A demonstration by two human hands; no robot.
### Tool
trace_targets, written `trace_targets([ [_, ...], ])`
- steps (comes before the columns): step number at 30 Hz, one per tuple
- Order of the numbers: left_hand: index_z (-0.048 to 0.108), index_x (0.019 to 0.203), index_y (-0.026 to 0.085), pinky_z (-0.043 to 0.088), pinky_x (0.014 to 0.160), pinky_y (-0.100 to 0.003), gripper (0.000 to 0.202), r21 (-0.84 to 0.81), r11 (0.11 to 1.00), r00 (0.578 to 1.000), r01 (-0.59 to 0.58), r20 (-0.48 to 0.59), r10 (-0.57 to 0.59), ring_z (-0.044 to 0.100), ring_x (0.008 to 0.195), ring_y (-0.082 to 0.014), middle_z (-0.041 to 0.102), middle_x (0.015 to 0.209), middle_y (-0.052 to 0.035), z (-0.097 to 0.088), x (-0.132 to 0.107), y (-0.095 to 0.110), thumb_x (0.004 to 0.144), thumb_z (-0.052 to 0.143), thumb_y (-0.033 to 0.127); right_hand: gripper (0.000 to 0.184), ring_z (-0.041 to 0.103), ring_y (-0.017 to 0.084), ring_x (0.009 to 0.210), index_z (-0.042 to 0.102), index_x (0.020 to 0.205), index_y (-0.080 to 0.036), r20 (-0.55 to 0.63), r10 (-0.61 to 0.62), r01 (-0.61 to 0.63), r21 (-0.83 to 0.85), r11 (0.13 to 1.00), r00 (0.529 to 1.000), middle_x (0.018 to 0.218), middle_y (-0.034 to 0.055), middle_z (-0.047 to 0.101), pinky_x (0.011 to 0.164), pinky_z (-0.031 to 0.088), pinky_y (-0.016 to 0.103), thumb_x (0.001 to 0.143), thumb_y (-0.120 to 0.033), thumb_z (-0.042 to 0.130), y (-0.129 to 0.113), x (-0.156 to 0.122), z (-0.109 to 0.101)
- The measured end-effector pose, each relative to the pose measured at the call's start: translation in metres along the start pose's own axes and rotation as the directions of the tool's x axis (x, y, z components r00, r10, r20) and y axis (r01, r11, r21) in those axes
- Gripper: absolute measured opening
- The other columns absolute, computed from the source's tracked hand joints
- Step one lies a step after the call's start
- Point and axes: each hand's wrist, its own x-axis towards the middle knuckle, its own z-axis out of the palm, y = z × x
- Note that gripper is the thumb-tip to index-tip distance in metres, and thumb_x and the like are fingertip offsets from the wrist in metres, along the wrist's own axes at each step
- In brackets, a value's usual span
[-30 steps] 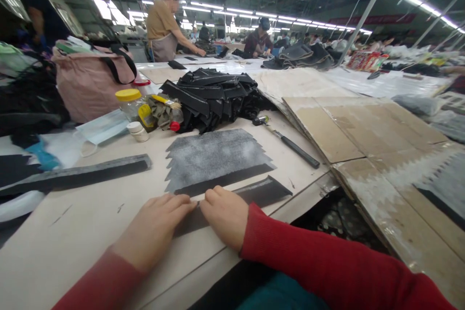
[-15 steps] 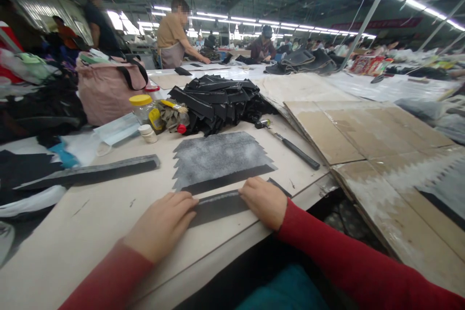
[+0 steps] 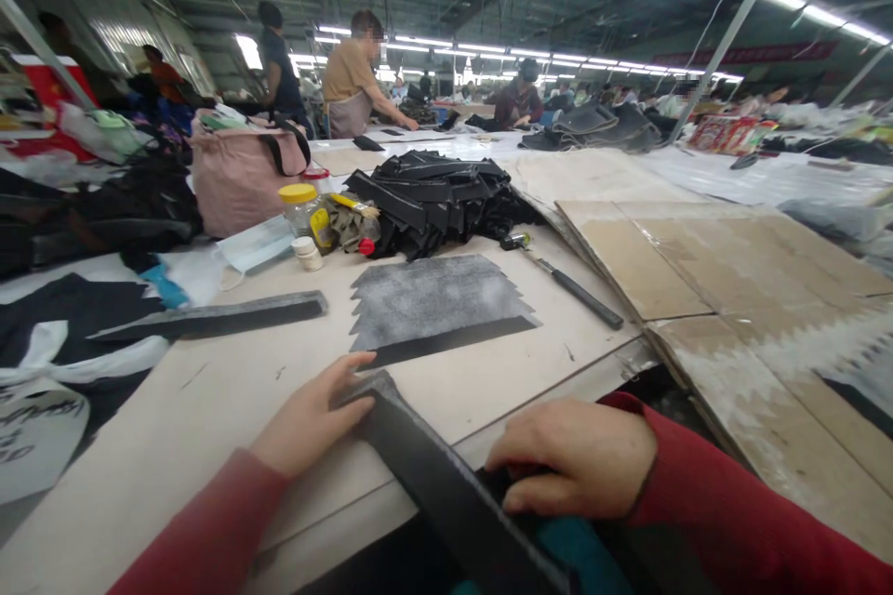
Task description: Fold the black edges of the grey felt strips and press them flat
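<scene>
A long black strip (image 3: 425, 474) slants from the table edge down towards me. My left hand (image 3: 311, 418) lies on the pale table (image 3: 209, 400) with its fingers stretched out, the fingertips touching the strip's far end. My right hand (image 3: 576, 456) is closed over the strip's near part at the table edge. Just beyond lies a grey fabric patch with zigzag edges (image 3: 436, 302).
A heap of black strips (image 3: 436, 195) sits further back, with a hammer (image 3: 568, 288) to its right. A long dark bar (image 3: 216, 316), a yellow-lidded jar (image 3: 299, 209), a face mask (image 3: 255, 246) and a pink bag (image 3: 241, 172) lie left. Cardboard sheets (image 3: 704, 260) cover the right. People work at far tables.
The strip lay flat under both hands; now my right hand has pulled its near end off the table edge towards me, and the strip has swung round. The view has shifted right.
</scene>
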Motion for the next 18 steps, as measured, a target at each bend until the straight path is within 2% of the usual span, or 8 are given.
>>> trace_targets([
  [1, 0.041, 0.115, 0.018, 0.041, 0.084, -0.033, 0.047, -0.036, 0.999, 1.0, -0.016, 0.011, 0.016, 0.054, 0.095, -0.0212, 0.059, 0.101, -0.0059, 0.001, 0.002, 0.001, 0.072, 0.05, 0.034, 0.029, 0.055, 0.014, 0.071, 0.06, 0.099, -0.019, -0.019, -0.022, 0.023, 0.035, 0.999, 1.0, 0.079, 0.003, 0.063, 0.062, 0.038, 0.022, 0.079, -0.036, 0.047, 0.0, 0.005, -0.003],
  [3, 0.044, 0.111, 0.017, 0.04, 0.085, -0.033, 0.043, -0.069, 0.996, 0.998, -0.057, 0.02, 0.059, 0.053, 0.097, -0.0208, 0.058, 0.102, -0.0059, 0.005, 0.007, 0.004, 0.071, 0.051, 0.031, 0.031, 0.055, 0.014, 0.071, 0.06, 0.101, -0.017, -0.145, 0.015, -0.005, 0.073, 0.997, 0.989, 0.08, 0.0038, 0.063, 0.063, 0.038, 0.022, 0.079, -0.035, 0.047, 0.006, 0.025, -0.005],
  [6, 0.049, 0.102, 0.018, 0.041, 0.081, -0.032, 0.034, -0.013, 0.994, 0.994, -0.105, 0.017, 0.105, 0.055, 0.089, -0.0199, 0.06, 0.094, -0.0035, 0.011, 0.013, 0.008, 0.07, 0.052, 0.028, 0.034, 0.054, 0.013, 0.071, 0.058, 0.102, -0.014, -0.326, 0.094, -0.052, 0.135, 0.99, 0.941, 0.081, 0.0044, 0.063, 0.063, 0.038, 0.023, 0.077, -0.034, 0.049, 0.019, 0.068, 0.002],
  [10, 0.053, 0.088, 0.018, 0.042, 0.073, -0.029, 0.02, 0.101, 0.984, 0.989, -0.149, 0.002, 0.15, 0.056, 0.079, -0.0176, 0.06, 0.083, -0.0006, 0.016, 0.016, 0.01, 0.07, 0.051, 0.027, 0.026, 0.05, 0.011, 0.065, 0.06, 0.094, -0.016, -0.39, 0.056, 0.001, 0.146, 0.989, 0.919, 0.076, 0.0023, 0.06, 0.057, 0.035, 0.021, 0.072, -0.027, 0.054, 0.024, 0.111, 0.017],
  [14, 0.055, 0.08, 0.017, 0.042, 0.067, -0.028, 0.014, 0.235, 0.956, 0.98, -0.174, -0.057, 0.192, 0.054, 0.073, -0.0163, 0.057, 0.076, -0.0003, 0.013, 0.016, 0.002, 0.072, 0.05, 0.027, 0.014, 0.047, 0.01, 0.062, 0.062, 0.081, -0.015, -0.453, 0.009, 0.049, 0.116, 0.992, 0.891, 0.07, 0.0008, 0.056, 0.056, 0.033, 0.02, 0.069, -0.017, 0.054, 0.026, 0.124, 0.027],
  [18, 0.057, 0.085, 0.017, 0.042, 0.072, -0.028, 0.017, 0.287, 0.931, 0.961, -0.225, -0.09, 0.26, 0.052, 0.079, -0.0154, 0.055, 0.081, -0.002, 0.007, 0.015, -0.006, 0.075, 0.044, 0.022, 0.019, 0.046, 0.01, 0.066, 0.061, 0.084, -0.016, -0.497, -0.05, 0.113, 0.098, 0.989, 0.866, 0.072, 0.0006, 0.055, 0.06, 0.035, 0.02, 0.067, -0.012, 0.054, 0.031, 0.124, 0.032],
])
